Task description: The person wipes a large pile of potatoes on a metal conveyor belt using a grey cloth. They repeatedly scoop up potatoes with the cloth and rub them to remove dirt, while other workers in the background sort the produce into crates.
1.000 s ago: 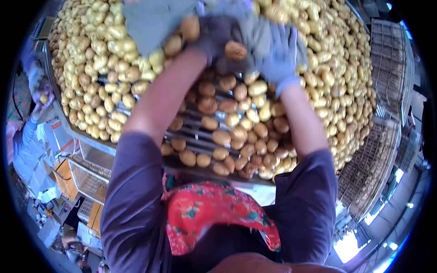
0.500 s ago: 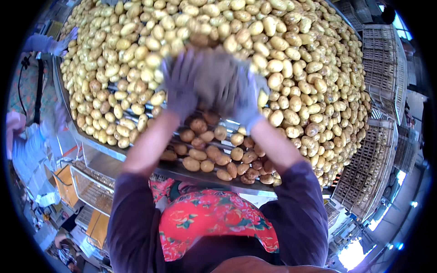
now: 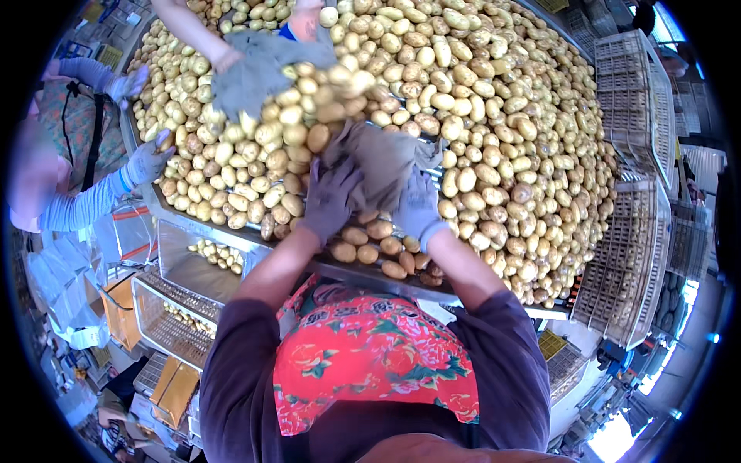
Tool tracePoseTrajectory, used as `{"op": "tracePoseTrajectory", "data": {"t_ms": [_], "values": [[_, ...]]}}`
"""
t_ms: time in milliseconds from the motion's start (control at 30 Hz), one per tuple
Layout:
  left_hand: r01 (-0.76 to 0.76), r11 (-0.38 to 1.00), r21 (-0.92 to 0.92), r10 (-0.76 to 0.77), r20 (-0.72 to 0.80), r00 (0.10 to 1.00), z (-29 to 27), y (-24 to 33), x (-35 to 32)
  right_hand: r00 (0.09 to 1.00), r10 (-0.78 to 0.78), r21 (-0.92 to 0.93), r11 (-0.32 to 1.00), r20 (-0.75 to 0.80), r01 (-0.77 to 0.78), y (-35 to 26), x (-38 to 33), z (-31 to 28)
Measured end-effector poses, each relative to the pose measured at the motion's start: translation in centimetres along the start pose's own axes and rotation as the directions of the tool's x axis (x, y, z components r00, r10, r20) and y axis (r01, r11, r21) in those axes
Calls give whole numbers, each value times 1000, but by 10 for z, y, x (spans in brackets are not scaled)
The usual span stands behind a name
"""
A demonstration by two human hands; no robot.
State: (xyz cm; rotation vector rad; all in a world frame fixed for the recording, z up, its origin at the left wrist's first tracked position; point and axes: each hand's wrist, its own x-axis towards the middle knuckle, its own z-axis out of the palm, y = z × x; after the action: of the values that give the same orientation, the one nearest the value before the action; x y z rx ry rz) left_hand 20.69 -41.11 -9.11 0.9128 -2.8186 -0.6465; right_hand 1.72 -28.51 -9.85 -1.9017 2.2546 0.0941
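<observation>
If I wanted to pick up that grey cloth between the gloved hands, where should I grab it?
Probably the bunched top of the grey cloth, taken from the near side. It lies crumpled on the potatoes, so its raised folds give something to pinch. The left hand and right hand already grip its lower edges.

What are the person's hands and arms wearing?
Both the left hand and the right hand wear grey-purple fabric work gloves. The forearms are bare, with dark purple sleeves pushed up to about the elbow. A red flowered apron covers the chest.
</observation>
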Motion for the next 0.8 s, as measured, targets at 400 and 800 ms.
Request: {"op": "tracePoseTrajectory", "data": {"t_ms": [400, 800], "values": [[-95, 994, -48, 105, 255, 961, -50, 13, -40, 902, 431, 985, 148, 19, -91, 4, -88, -78], [198, 424, -884, 90, 259, 962, -84, 48, -77, 958, 285, 980, -187, -18, 74, -116, -71, -80]]}}
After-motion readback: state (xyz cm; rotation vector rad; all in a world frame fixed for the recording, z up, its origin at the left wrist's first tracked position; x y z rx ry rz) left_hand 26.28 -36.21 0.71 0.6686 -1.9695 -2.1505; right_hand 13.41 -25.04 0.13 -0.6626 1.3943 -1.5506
